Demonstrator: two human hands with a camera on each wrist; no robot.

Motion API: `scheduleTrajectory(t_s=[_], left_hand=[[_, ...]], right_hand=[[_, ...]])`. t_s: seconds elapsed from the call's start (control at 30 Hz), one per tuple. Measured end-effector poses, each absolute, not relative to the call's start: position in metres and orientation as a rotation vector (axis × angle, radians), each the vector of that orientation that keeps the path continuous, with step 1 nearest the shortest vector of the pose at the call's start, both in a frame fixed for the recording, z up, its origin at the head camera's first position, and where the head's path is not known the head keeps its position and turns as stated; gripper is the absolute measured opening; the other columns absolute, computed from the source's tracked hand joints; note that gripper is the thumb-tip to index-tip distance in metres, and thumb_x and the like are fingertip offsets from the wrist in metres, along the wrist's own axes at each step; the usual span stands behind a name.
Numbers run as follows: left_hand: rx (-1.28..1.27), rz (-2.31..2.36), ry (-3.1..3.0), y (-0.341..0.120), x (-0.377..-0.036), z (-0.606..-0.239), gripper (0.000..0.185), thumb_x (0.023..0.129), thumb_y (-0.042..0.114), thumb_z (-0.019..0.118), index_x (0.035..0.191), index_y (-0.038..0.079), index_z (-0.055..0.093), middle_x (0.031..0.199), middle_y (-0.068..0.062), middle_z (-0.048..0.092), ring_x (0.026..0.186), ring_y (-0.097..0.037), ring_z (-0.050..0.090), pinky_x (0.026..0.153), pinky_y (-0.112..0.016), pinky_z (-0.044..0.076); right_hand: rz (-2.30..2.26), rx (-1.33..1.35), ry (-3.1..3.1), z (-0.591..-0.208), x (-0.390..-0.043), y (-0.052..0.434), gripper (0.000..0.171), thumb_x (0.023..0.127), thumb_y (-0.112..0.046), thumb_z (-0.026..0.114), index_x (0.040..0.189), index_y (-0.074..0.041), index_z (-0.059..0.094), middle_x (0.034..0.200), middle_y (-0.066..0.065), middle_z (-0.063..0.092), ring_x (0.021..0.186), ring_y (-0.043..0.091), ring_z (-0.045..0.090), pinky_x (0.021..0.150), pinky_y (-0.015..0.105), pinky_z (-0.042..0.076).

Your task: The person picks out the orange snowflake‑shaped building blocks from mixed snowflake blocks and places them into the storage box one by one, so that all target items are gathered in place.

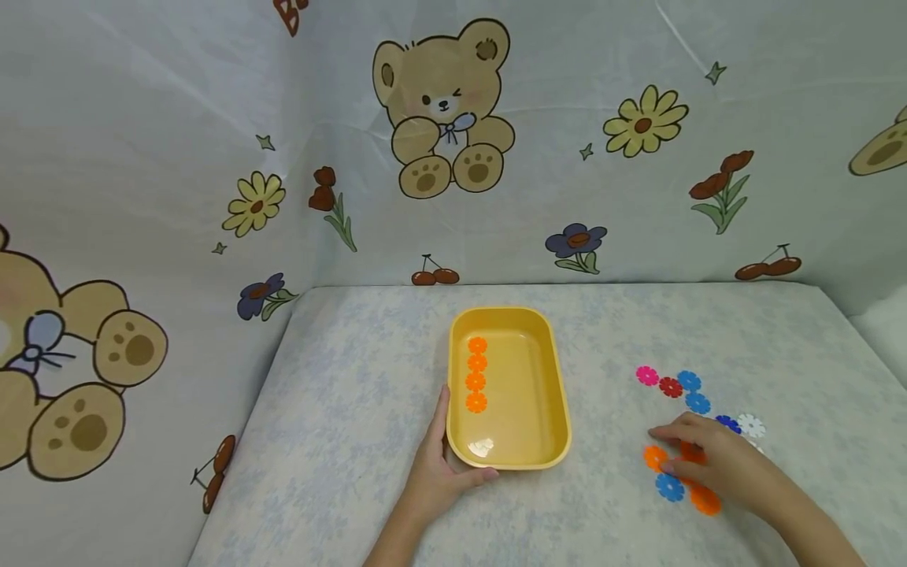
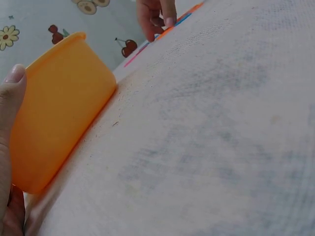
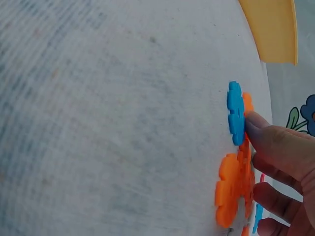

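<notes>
My left hand (image 1: 434,476) holds the near-left corner of a yellow rectangular tray (image 1: 562,394), fingers along its left wall and thumb against its front wall. Inside, several orange flower-shaped discs (image 1: 477,381) form a column near the left wall. Right of the tray, my right hand (image 1: 726,461) is low over a loose group of discs. Its thumb touches an orange disc (image 1: 655,457), and the index fingertip is beyond that disc, apart from the thumb. A blue disc (image 1: 669,487) and another orange disc (image 1: 705,501) lie nearer me. The hand partly hides other orange discs.
Beyond the right hand lie a pink disc (image 1: 647,376), a dark red disc (image 1: 670,387) and two light blue discs (image 1: 697,403). A dark blue disc (image 1: 728,424) and a white disc (image 1: 752,426) are beside the hand. A bear-printed cloth (image 1: 567,47) hangs behind the table.
</notes>
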State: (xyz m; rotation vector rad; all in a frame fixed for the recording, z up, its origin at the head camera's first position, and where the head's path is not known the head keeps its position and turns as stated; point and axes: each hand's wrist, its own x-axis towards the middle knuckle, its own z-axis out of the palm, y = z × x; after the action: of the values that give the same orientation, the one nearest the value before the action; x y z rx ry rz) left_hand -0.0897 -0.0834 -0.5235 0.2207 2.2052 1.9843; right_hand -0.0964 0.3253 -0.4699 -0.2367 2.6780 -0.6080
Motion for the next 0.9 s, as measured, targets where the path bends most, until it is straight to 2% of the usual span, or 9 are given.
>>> scheduleTrajectory(t_s=[0.07, 0.2, 0.43, 0.67, 0.9], left_hand=[[0.22, 1.986, 2.206, -0.0834, -0.0895, -0.5236, 0.126, 0.072, 0.026, 0.091, 0.161, 0.03, 0.001, 0.166, 0.015, 0.009, 0.154, -0.01, 0.012, 0.115, -0.009, 0.013], [0.231, 1.985, 2.215, -0.0829, -0.0898, -0.5243, 0.126, 0.072, 0.026, 0.091, 0.161, 0.03, 0.001, 0.166, 0.014, 0.008, 0.154, -0.012, 0.012, 0.111, -0.004, 0.013], [0.237, 1.989, 2.21, -0.0828, -0.0899, -0.5237, 0.127, 0.071, 0.026, 0.091, 0.161, 0.03, 0.002, 0.166, 0.015, 0.008, 0.154, -0.01, 0.012, 0.112, -0.004, 0.014], [0.259, 1.998, 2.211, -0.0838, -0.0902, -0.5241, 0.126, 0.072, 0.025, 0.091, 0.161, 0.03, 0.001, 0.167, 0.014, 0.008, 0.154, -0.012, 0.012, 0.112, -0.003, 0.014], [0.251, 2.003, 2.194, -0.084, -0.0893, -0.5224, 0.127, 0.072, 0.023, 0.091, 0.161, 0.031, 0.001, 0.167, 0.015, 0.008, 0.154, -0.009, 0.011, 0.112, -0.003, 0.014]], right_hand=[[-0.615, -0.253, 2.713, -0.4726, -0.0949, 0.3231, 0.036, 0.084, -0.035, 0.078, 0.117, -0.025, 0.072, 0.102, -0.009, 0.061, 0.088, 0.001, 0.052, 0.07, 0.015, 0.05], [-0.644, -0.269, 2.772, -0.4761, -0.0934, 0.3192, 0.027, 0.085, -0.028, 0.077, 0.112, -0.026, 0.074, 0.098, -0.01, 0.06, 0.085, -0.002, 0.052, 0.069, 0.014, 0.051], [-0.655, -0.258, 2.781, -0.4794, -0.0943, 0.3172, 0.032, 0.084, -0.035, 0.077, 0.115, -0.027, 0.073, 0.097, -0.01, 0.058, 0.082, -0.001, 0.049, 0.066, 0.016, 0.048], [-0.696, -0.186, 2.707, -0.4787, -0.0981, 0.3152, 0.033, 0.082, -0.035, 0.08, 0.11, -0.023, 0.067, 0.1, -0.007, 0.063, 0.088, 0.011, 0.054, 0.069, 0.016, 0.049], [-0.79, -0.213, 2.655, -0.4755, -0.0963, 0.316, 0.03, 0.085, -0.034, 0.077, 0.112, -0.024, 0.066, 0.091, -0.008, 0.061, 0.074, 0.003, 0.047, 0.062, 0.018, 0.045]])
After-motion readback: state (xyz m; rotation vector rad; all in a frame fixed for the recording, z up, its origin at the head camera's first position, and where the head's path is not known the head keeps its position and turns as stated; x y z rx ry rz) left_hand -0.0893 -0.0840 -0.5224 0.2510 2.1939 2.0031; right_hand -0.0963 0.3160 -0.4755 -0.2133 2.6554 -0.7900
